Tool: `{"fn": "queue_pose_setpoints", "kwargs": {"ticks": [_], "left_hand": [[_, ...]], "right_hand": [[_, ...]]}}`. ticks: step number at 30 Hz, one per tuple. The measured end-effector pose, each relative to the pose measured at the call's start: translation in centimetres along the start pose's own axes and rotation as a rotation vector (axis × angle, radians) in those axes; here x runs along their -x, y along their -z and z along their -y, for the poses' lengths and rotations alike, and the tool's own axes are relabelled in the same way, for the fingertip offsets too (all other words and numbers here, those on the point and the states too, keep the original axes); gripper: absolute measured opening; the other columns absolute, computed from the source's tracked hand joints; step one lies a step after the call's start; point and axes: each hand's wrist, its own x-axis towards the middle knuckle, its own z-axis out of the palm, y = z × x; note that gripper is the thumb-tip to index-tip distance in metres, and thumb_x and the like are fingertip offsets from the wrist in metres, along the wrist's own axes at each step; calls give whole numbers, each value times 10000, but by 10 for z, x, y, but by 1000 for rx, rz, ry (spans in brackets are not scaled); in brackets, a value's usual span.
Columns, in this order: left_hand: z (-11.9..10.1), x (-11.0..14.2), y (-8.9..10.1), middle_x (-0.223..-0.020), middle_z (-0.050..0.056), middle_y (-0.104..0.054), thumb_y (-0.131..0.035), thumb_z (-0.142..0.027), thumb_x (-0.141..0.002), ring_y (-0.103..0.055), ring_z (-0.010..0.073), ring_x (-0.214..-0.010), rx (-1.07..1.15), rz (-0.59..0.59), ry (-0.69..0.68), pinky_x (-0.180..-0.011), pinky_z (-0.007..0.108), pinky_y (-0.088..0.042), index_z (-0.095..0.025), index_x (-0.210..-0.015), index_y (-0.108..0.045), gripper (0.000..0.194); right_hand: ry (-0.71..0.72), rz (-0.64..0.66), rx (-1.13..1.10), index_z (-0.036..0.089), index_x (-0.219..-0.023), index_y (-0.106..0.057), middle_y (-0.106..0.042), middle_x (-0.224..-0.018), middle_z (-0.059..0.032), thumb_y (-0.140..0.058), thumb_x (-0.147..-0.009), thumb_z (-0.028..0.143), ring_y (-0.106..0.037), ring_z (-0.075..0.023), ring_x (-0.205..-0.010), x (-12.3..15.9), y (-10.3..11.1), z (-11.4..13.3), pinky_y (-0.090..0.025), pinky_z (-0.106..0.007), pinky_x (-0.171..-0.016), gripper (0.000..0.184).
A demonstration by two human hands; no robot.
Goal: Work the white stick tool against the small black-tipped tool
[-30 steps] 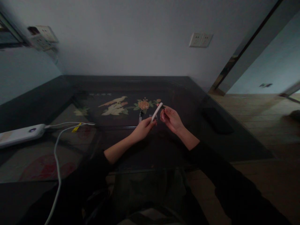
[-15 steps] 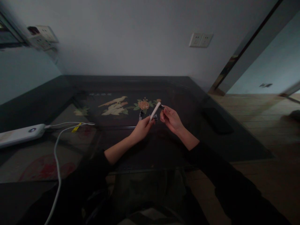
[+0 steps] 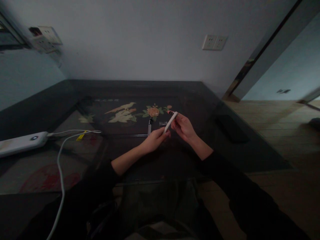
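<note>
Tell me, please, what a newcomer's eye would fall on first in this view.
Probably the slim white stick, bright against the dark tabletop, with its lower end in the left hand and its upper end by the right hand's fingers. Just beyond the hands, the pink flower and the pale bird design stand out on the table. Far left lies a white power strip with a pale cable.

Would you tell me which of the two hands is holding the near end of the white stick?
The left hand, gripping its lower end; the right hand is by the white stick's far end.
</note>
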Motion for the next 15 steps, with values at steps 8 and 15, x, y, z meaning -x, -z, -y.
{"fn": "queue_pose_setpoints", "kwargs": {"ticks": [8, 15], "left_hand": [[6, -6, 4, -534, -76, -355, -431, -401, -910, -328, 81, -452, 3, -55, 59, -448, 204, -259, -172, -835, -526, 259], [10, -9, 8, -542, -77, -342, -411, -384, -916, -317, 80, -446, -20, -114, 82, -436, 199, -259, -177, -831, -499, 241]], "right_hand": [[21, 15, -6, 184, -1044, -697, -489, -525, 68, -732, -745, 504, -379, -77, -479, 1, 1, 1, -292, -255, -481, 439], [30, 5, 8, 202, -958, -669, -493, -493, 81, -750, -707, 533, -372, -80, -450, 0, 2, 1, -266, -265, -462, 423]]}}
